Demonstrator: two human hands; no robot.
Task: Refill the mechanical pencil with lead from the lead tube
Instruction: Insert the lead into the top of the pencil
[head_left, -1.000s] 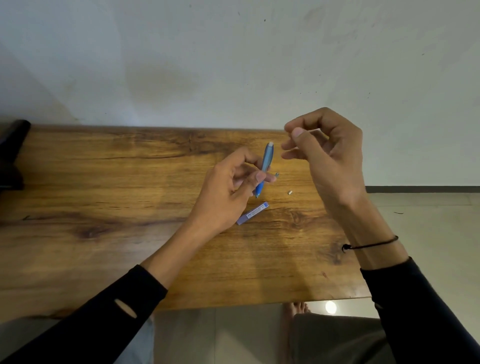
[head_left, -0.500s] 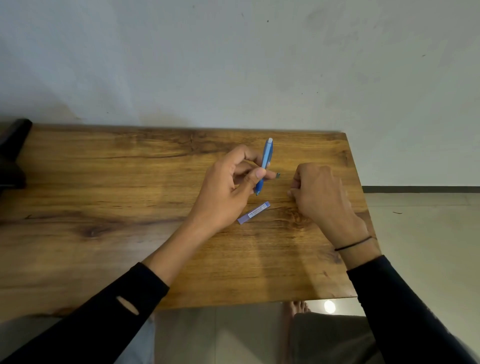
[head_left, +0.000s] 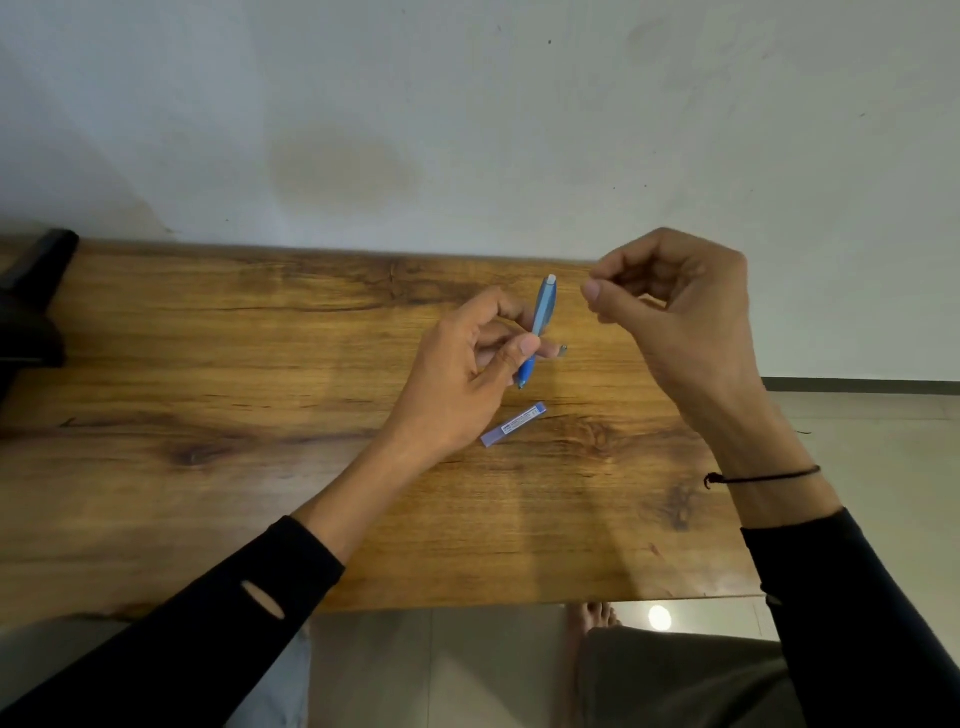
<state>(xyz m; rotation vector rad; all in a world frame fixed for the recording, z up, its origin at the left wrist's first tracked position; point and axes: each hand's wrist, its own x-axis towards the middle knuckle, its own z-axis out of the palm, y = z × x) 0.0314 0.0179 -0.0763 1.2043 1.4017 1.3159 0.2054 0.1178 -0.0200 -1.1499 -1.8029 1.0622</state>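
Note:
My left hand (head_left: 467, 374) grips a blue mechanical pencil (head_left: 540, 322) near its tip. The pencil stands tilted, tip down, with its white end up. A tiny grey part (head_left: 563, 349) shows at my left fingertips. The lead tube (head_left: 513, 424), a flat pale blue case with a label, lies on the wooden table (head_left: 260, 467) just below the pencil tip. My right hand (head_left: 680, 317) is raised to the right of the pencil's top end. Its thumb and forefinger are pinched together, and whatever they hold is hidden.
A dark object (head_left: 31, 301) sits at the table's far left edge. The wall stands right behind the table. The table's right edge ends near my right wrist, with floor beyond. My knees and a bare foot (head_left: 592, 618) are below the front edge.
My right hand dropped onto a small metal piece on the table, then rose pinched to the pencil's top. The piece no longer lies there. My left hand barely moved.

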